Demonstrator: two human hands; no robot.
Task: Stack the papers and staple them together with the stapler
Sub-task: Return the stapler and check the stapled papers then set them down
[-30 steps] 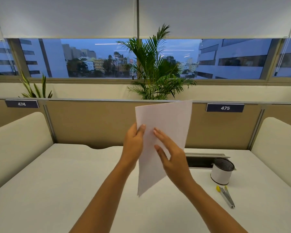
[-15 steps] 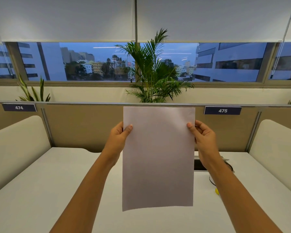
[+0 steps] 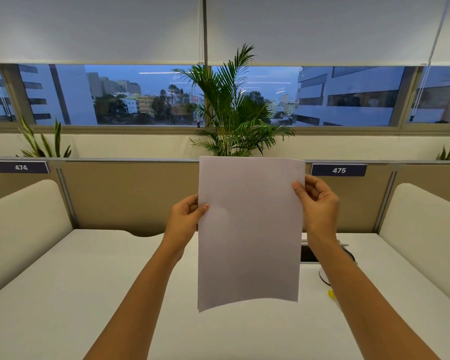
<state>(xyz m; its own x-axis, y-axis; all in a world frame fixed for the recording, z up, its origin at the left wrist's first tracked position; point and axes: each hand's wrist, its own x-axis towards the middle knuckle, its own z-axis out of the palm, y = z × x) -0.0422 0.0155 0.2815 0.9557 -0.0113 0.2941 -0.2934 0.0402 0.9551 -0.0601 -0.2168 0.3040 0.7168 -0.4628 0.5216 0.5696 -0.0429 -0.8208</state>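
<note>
White papers hang upright in the air above the white desk, held as one aligned stack in portrait position. My left hand pinches the stack's left edge about a third of the way down. My right hand pinches the right edge near the top corner. The bottom edge curls slightly toward me. Only a yellow tip of the stapler shows beside my right forearm; the rest is hidden behind the arm.
A cup's dark rim peeks out behind my right forearm, next to a cable slot in the desk. Beige partitions with padded side screens enclose the desk. A palm plant stands behind the partition.
The papers went from a tilted, one-sided hold to a squared upright hold. My right hand moved to the right edge, my left hand slid lower on the left edge.
</note>
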